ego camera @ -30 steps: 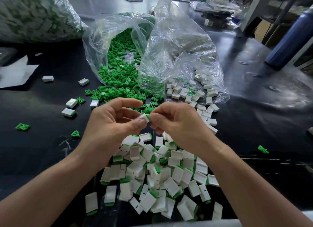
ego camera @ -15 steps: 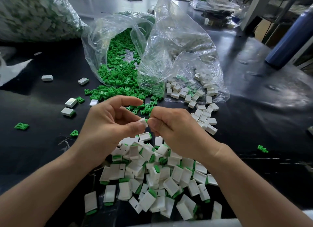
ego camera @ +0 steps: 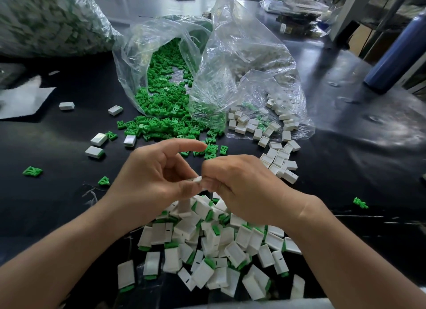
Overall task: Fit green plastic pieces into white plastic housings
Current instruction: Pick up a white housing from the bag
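My left hand (ego camera: 159, 179) and my right hand (ego camera: 239, 186) meet above the table and together pinch one small white housing (ego camera: 197, 179), mostly hidden by the fingertips. My left index finger is stretched out above it. Below my hands lies a heap of assembled white housings with green ends (ego camera: 214, 248). Loose green pieces (ego camera: 166, 106) spill from an open clear bag (ego camera: 143, 55). Empty white housings (ego camera: 276, 152) spill from a second clear bag (ego camera: 253, 62) to the right.
A big full bag of parts (ego camera: 50, 20) sits at the far left. Stray housings (ego camera: 94, 152) and green pieces (ego camera: 32, 171) lie on the black table (ego camera: 345, 170); one green piece (ego camera: 360, 203) lies right. A blue cylinder (ego camera: 396, 55) stands at the far right.
Both hands have dropped slightly toward the heap while holding the white housing. My left index finger has lifted and straightened.
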A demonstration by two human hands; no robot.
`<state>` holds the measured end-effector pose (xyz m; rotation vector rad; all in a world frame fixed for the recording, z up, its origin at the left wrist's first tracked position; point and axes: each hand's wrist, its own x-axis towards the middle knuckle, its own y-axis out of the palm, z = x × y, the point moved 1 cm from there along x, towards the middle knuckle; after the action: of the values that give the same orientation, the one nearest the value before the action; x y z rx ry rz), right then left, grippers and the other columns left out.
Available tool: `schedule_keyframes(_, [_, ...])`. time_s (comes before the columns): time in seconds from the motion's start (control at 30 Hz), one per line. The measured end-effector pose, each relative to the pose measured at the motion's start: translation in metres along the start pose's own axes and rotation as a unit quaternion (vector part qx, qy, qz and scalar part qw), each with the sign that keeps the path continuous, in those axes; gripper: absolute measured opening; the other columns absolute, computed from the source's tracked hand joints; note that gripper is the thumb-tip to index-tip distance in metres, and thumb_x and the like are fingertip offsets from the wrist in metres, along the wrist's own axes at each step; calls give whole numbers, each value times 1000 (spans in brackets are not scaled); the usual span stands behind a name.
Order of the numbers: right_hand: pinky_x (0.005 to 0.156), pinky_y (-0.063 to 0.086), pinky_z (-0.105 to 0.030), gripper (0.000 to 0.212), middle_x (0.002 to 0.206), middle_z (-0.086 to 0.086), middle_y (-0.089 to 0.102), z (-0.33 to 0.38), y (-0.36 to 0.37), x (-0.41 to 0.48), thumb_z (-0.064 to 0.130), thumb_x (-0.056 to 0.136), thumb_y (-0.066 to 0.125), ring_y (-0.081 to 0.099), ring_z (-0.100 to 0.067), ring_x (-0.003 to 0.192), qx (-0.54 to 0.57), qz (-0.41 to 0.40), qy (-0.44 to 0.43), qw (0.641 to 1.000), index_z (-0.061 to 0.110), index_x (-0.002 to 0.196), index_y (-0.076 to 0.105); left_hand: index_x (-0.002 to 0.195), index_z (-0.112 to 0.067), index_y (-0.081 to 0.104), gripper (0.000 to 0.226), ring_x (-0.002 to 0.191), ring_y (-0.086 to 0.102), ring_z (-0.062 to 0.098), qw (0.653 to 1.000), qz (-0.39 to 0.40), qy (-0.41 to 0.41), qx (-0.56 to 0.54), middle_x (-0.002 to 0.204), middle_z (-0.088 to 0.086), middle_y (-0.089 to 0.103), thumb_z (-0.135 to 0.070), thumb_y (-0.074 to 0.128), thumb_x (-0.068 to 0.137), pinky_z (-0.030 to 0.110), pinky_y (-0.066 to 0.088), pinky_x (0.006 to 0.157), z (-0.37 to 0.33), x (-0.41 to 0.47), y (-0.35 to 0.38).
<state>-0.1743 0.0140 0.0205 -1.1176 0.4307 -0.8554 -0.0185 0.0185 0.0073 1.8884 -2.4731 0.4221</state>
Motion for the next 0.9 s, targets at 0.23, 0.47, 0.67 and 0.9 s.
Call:
schedule_keyframes(0.23, [52,37,-34,29,61,-8,52,-6,-1,0,25,93,50,45,-18,55,214,-95,42,971,8,69,51,100,-17,63,50,55,64,13,990,-24,-9,-140,63,5,69,-17,73,51,19,50,51,-1,7,0])
schedule_keyframes(0.47, [51,39,-18,58,73,-3,66,-7,0,3,57,74,30,55,-9,56,540,-8,162,826,9,81,63,92,-20,68,50,63,67,14,980,-43,-24,-195,70,2,71,-12,81,44,23,55,59,3,8,0])
schedule_keyframes(0.67, [49,34,-22,52,59,-2,60,7,10,8,53,73,34,50,-10,50,632,52,174,753,6,71,55,93,-20,72,43,55,60,20,973,-16,-12,-229,71,6,70,-23,83,52,26,52,52,3,7,2])
schedule_keyframes(0.9, [51,29,-23,50,57,-1,54,9,11,9,54,72,33,44,-10,50,668,57,177,721,8,70,51,96,-15,67,44,48,59,17,973,-29,-8,-230,69,7,69,-11,77,54,24,49,47,3,8,4])
